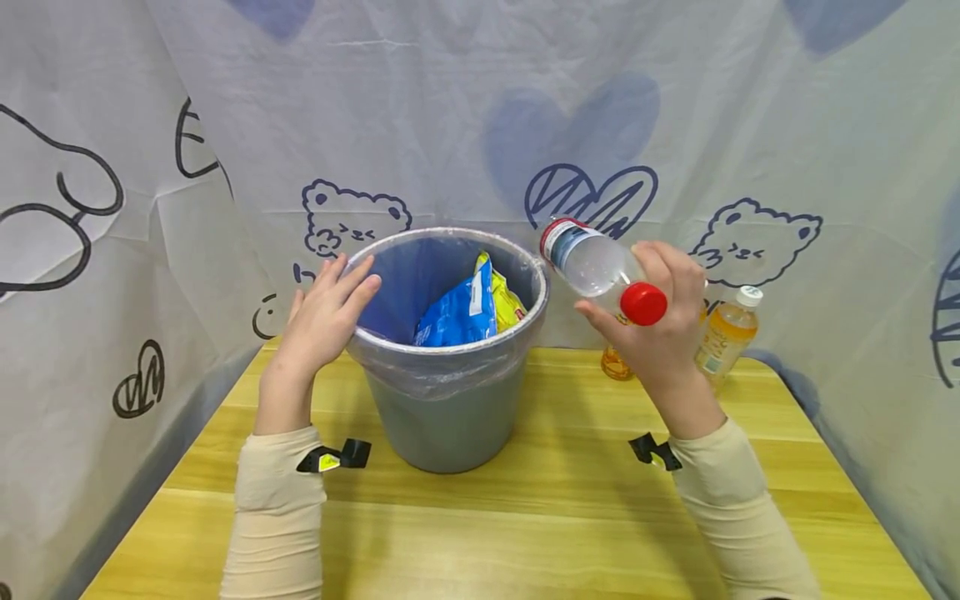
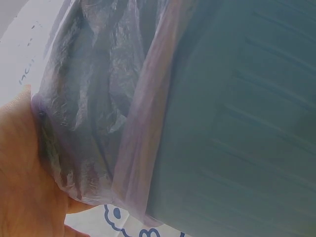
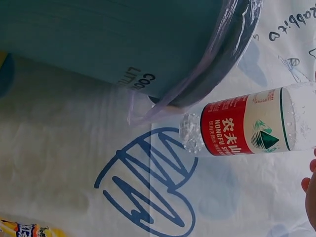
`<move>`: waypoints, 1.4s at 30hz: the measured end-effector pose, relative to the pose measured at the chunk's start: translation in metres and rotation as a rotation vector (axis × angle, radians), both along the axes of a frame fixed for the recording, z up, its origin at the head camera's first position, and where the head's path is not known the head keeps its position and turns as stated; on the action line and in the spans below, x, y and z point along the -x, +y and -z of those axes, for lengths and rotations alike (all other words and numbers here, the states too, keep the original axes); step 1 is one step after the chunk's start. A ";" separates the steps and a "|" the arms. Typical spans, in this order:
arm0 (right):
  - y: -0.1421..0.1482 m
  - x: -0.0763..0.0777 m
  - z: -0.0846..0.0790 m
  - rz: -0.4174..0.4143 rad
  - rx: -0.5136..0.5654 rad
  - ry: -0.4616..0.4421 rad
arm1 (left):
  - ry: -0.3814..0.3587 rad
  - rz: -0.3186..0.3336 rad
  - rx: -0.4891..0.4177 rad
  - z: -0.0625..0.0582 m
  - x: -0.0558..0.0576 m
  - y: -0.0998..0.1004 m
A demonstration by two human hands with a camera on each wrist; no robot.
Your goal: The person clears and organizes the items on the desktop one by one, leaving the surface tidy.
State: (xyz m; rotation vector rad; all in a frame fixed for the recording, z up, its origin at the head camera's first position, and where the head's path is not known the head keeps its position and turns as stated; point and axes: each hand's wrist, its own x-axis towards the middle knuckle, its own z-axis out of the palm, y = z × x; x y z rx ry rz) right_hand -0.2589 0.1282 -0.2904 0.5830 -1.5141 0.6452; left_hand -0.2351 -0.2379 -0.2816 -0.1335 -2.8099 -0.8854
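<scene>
A grey trash bin point(image 1: 450, 417) with a clear plastic liner point(image 1: 442, 379) folded over its rim stands on the table. Inside it lie a blue snack bag point(image 1: 453, 312) and a yellow one point(image 1: 506, 304). My left hand point(image 1: 322, 317) rests at the bin's left rim with fingers extended; in the left wrist view its palm point(image 2: 19, 168) is beside the liner. Just right of the rim, my right hand point(image 1: 667, 325) grips a clear water bottle point(image 1: 592, 262) with a red cap. The bottle is tilted, its base toward the bin and its red label point(image 3: 224, 126) showing in the right wrist view.
Behind my right hand, an orange drink bottle point(image 1: 727, 333) with a white cap stands near the table's far right edge. A second orange bottle point(image 1: 615, 364) is mostly hidden. A printed sheet point(image 1: 435, 125) hangs close behind the wooden table point(image 1: 480, 542).
</scene>
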 end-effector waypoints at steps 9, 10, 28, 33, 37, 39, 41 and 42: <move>-0.005 -0.002 0.002 -0.063 0.047 -0.018 | 0.003 -0.002 -0.001 0.001 0.000 0.001; -0.006 -0.002 0.003 -0.072 0.050 -0.024 | 0.003 -0.003 -0.002 0.001 0.000 0.001; -0.016 -0.002 0.024 -0.124 0.024 -0.086 | 0.010 -0.005 -0.008 0.002 0.000 0.002; -0.017 -0.001 0.029 -0.132 0.012 -0.119 | 0.008 -0.005 -0.007 0.001 0.000 0.002; -0.017 0.000 0.031 -0.136 -0.012 -0.181 | 0.009 -0.004 -0.009 0.001 0.000 0.001; -0.017 0.002 0.032 -0.130 -0.022 -0.210 | 0.011 -0.003 -0.010 0.001 0.000 0.001; -0.017 0.004 0.033 -0.131 -0.028 -0.237 | 0.012 -0.002 -0.010 0.001 0.000 0.001; -0.018 0.004 0.034 -0.131 -0.029 -0.245 | 0.013 0.000 -0.010 0.002 0.000 0.001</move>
